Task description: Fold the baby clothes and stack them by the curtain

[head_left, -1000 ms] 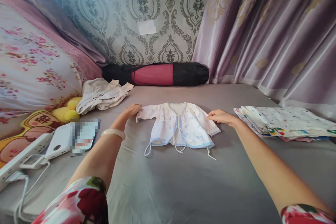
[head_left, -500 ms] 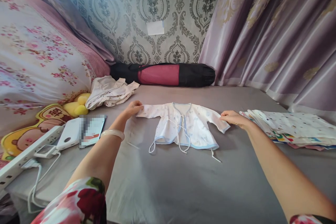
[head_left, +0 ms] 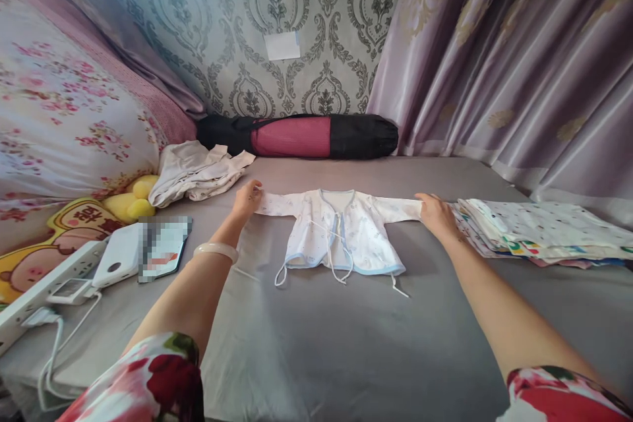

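A small white baby shirt (head_left: 306, 237) with pale blue edging, faint prints and thin white ties lies spread on the grey sheet (head_left: 341, 349). Its two sleeves stretch out to the sides. At the left cuff, my left hand (head_left: 248, 198) has its fingers closed on the sleeve end. My right hand (head_left: 438, 214) is closed at the other cuff, its fingers partly hidden by the back of the hand. The front panels meet near the middle, where the ties hang down over the hem.
Folded printed clothes (head_left: 548, 227) lie stacked at right. Crumpled pale garments (head_left: 198, 175) lie at back left. Along the left are a phone (head_left: 171, 247), a white power bank (head_left: 120, 254), a power strip (head_left: 54, 290) with cables and a yellow plush (head_left: 131, 201). A black-and-red bag (head_left: 291, 136) lies against the wall.
The right sleeve, bent downward before, now runs out nearly straight to the side. My right hand has shifted slightly up with its cuff. My left hand stays at its cuff; the view moved a little.
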Available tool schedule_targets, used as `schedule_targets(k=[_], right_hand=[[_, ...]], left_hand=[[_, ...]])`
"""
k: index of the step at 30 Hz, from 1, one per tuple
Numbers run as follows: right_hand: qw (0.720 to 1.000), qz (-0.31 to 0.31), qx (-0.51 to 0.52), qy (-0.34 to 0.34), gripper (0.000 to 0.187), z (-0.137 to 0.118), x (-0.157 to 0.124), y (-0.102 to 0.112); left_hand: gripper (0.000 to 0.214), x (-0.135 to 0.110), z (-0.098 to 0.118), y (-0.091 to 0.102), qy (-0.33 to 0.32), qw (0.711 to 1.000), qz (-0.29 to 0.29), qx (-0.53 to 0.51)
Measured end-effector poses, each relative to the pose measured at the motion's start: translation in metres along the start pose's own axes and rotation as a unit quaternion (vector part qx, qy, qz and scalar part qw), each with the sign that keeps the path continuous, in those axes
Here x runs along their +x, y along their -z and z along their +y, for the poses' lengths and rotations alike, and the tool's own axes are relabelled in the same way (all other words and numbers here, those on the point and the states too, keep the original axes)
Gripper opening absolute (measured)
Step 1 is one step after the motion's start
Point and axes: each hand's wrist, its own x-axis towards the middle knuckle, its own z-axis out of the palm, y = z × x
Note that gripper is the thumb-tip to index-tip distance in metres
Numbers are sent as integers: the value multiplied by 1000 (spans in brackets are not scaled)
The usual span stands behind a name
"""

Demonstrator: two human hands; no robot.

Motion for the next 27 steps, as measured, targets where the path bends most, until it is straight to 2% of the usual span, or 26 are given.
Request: schedule_targets(k=[3,5,6,8,10,14,16,19,22,25,27], right_hand=[[999,36,-3,32,47,-4,-9,2],[999,36,19,31,44,-11,-18,7],[999,18,42,26,41,-15,-25,11],[992,-63,112,12,36,-24,-41,20],[966,-165,196,26,37,-31,-60,29],[901,-333,270,64,58,-44,-97,49],[877,-376,288,79,64,-51,-109,57],[884,-364,282,81,60,-63,-119,60],[920,-302,240,63,45,-75,-125,54],[964,-244,108,15,39,-90,-132,47],[972,-232,24,-5,38,-99,-138,45]], left_hand=[[39,-14,5,4,-19,998,16,50],[41,-29,7,9,-43,998,-7,53],[42,-39,9,13,-59,997,-34,40],[43,-61,12,21,-90,990,-109,-7],[49,-86,17,29,-116,974,-186,-63],[61,-132,28,40,-148,936,-300,-110],[64,-149,31,38,-159,923,-329,-118],[54,-163,35,26,-166,927,-310,-129],[30,-170,39,13,-134,956,-241,-98],[28,-177,46,3,-100,980,-169,-22],[29,-182,51,0,-92,985,-144,25]])
